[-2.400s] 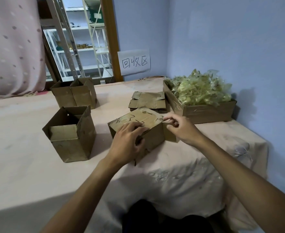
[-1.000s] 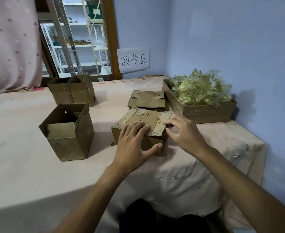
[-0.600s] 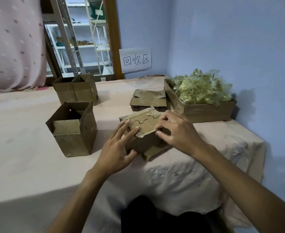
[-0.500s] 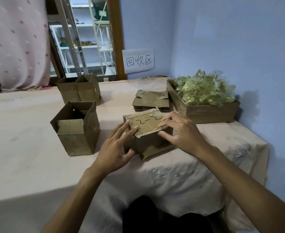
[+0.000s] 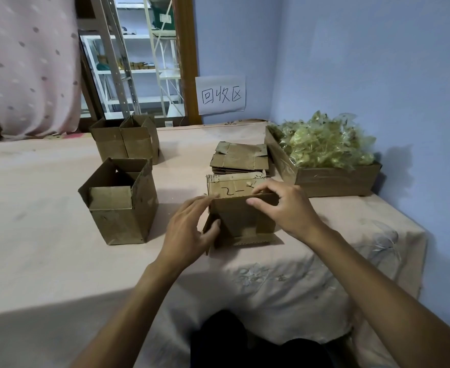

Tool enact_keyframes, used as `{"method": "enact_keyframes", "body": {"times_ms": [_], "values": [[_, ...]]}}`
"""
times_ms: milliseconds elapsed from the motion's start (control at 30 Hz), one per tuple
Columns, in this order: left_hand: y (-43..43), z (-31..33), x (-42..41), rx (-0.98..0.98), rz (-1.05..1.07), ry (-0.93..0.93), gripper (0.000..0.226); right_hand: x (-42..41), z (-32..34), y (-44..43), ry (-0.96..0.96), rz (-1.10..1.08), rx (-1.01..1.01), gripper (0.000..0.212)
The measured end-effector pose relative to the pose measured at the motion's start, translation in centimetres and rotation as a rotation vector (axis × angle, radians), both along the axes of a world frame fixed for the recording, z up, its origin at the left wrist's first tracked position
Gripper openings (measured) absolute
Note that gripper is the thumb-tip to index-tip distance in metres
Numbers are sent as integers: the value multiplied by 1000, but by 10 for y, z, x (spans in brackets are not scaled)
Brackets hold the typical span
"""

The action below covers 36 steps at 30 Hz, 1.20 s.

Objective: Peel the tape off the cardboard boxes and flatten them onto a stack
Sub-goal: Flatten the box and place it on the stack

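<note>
A small brown cardboard box (image 5: 241, 219) stands on the pink-clothed table (image 5: 46, 235) in front of me, its taped top with black marker strokes facing away and up. My left hand (image 5: 189, 232) holds its left edge, thumb on the near face and fingers at the top corner. My right hand (image 5: 285, 205) grips the top right edge with curled fingers. Just behind lies a stack of flattened boxes (image 5: 241, 159).
An open upright box (image 5: 120, 203) stands to the left, with two more open boxes (image 5: 125, 140) behind it. A tray box full of crumpled tape (image 5: 322, 152) sits at the right by the blue wall. A paper sign (image 5: 221, 94) hangs on the wall.
The box has been turned upright so its near side faces me. Both hands shifted to grip its top edge and left side.
</note>
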<state>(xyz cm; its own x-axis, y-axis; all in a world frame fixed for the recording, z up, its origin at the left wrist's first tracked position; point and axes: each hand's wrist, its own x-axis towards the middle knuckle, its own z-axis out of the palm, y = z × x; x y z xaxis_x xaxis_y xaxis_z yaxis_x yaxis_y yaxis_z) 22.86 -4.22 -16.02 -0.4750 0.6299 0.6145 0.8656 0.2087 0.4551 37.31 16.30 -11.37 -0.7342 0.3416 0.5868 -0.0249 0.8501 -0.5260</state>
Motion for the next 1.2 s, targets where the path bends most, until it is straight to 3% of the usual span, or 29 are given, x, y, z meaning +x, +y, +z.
{"method": "enact_keyframes", "body": {"times_ms": [100, 200, 367, 467, 600, 1067, 1200], "values": [[3, -3, 1, -28, -9, 13, 89, -8, 1, 1, -18, -33, -96, 33], [6, -7, -1, -54, -30, 105, 93, -16, 0, 5, -13, -80, -149, 40], [12, -15, -3, -102, -51, 97, 81, -8, -14, 6, -8, -149, 137, 31], [17, -20, 1, -65, -90, 86, 76, 2, -28, 9, 6, -172, 221, 45], [27, -29, 7, -161, -85, 71, 80, 9, -44, 17, -33, -194, 280, 59], [30, -40, 9, -277, -107, 23, 78, 45, -79, 34, -177, -153, 164, 37], [29, -40, 10, -283, -102, 24, 78, 53, -86, 32, -231, -151, 217, 43]]}}
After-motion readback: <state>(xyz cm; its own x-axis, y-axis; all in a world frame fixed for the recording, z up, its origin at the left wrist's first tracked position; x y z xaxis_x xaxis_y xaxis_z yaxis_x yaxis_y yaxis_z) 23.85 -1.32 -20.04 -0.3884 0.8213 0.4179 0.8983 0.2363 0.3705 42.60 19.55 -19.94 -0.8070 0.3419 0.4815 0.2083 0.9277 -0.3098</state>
